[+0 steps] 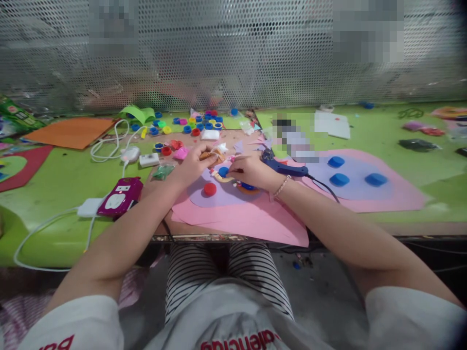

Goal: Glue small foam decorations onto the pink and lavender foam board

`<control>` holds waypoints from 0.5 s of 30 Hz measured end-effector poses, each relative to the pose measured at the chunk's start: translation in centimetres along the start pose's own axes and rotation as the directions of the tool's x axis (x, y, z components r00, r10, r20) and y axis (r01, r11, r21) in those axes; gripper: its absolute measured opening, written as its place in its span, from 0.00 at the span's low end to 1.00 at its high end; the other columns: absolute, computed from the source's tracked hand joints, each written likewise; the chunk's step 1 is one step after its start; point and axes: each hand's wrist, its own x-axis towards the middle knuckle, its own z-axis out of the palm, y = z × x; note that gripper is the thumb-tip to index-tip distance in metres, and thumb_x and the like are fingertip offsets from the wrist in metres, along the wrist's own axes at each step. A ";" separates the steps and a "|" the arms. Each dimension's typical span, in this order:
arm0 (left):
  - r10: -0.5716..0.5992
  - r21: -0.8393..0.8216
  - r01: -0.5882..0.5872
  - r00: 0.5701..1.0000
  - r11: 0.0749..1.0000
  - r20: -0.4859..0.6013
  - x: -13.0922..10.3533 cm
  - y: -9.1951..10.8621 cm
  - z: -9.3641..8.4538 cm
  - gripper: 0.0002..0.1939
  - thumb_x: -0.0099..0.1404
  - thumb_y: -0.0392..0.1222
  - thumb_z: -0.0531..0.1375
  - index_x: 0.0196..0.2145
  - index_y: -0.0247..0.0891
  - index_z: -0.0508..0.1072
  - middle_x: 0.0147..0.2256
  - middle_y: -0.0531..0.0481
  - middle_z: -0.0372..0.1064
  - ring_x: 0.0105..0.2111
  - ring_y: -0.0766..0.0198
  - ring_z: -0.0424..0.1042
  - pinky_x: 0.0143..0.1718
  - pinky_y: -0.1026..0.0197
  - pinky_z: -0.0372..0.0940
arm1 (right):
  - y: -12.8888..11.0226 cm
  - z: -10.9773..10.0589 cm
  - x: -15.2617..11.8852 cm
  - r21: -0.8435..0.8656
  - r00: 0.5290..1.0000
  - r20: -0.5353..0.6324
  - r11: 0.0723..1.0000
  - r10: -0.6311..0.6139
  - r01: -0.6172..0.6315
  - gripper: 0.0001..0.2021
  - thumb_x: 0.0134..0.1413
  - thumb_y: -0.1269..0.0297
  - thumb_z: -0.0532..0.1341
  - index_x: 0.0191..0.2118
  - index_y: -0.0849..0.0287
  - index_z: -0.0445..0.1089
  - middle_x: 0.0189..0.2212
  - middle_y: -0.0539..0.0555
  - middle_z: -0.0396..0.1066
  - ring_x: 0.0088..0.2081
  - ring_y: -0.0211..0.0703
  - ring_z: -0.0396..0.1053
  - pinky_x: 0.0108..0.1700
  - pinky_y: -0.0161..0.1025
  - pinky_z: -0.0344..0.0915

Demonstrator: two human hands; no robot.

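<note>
My left hand (pixel 197 163) is closed on a small orange-brown piece (pixel 207 156) above the purple paper shape (pixel 197 195). Close beside it, my right hand (pixel 250 171) has its fingers pinched at a blue cap (pixel 223 171) with a pale curved piece around it. A red cap (pixel 209 189) lies on the purple shape, which rests on pink paper (pixel 241 221). Another blue cap and an orange piece sit under my right hand, partly hidden. Right of that hand lies a blue glue gun (pixel 288 168) with a black cord.
Many coloured caps (pixel 187 129) lie at the back. A magenta power bank (pixel 120 197) with white cables sits left. Orange paper (pixel 75 132) is far left. At right, pink paper (pixel 404 197) bears several blue caps. A perforated metal screen (pixel 233 53) stands behind.
</note>
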 end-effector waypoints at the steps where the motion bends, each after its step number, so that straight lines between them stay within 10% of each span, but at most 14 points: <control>1: 0.002 -0.005 -0.002 1.000 1.000 0.000 0.0 -0.1 0.0 0.03 0.58 0.37 0.58 0.32 0.39 0.66 0.32 0.51 0.67 0.32 0.66 0.67 0.34 0.62 0.64 | 0.0 0.0 0.0 -0.001 1.000 0.009 1.000 -0.006 0.006 0.07 0.52 0.66 0.61 0.25 0.58 0.73 0.25 0.53 0.67 0.31 0.40 0.63 0.39 0.40 0.59; 15: -0.017 -0.023 0.017 1.000 1.000 -0.001 0.0 0.0 0.1 0.03 0.58 0.36 0.58 0.32 0.39 0.66 0.32 0.52 0.67 0.31 0.67 0.67 0.34 0.62 0.64 | 0.1 0.0 -0.3 -0.028 0.994 0.073 0.996 -0.083 0.085 0.05 0.54 0.71 0.54 0.33 0.60 0.67 0.29 0.54 0.67 0.31 0.39 0.62 0.37 0.38 0.59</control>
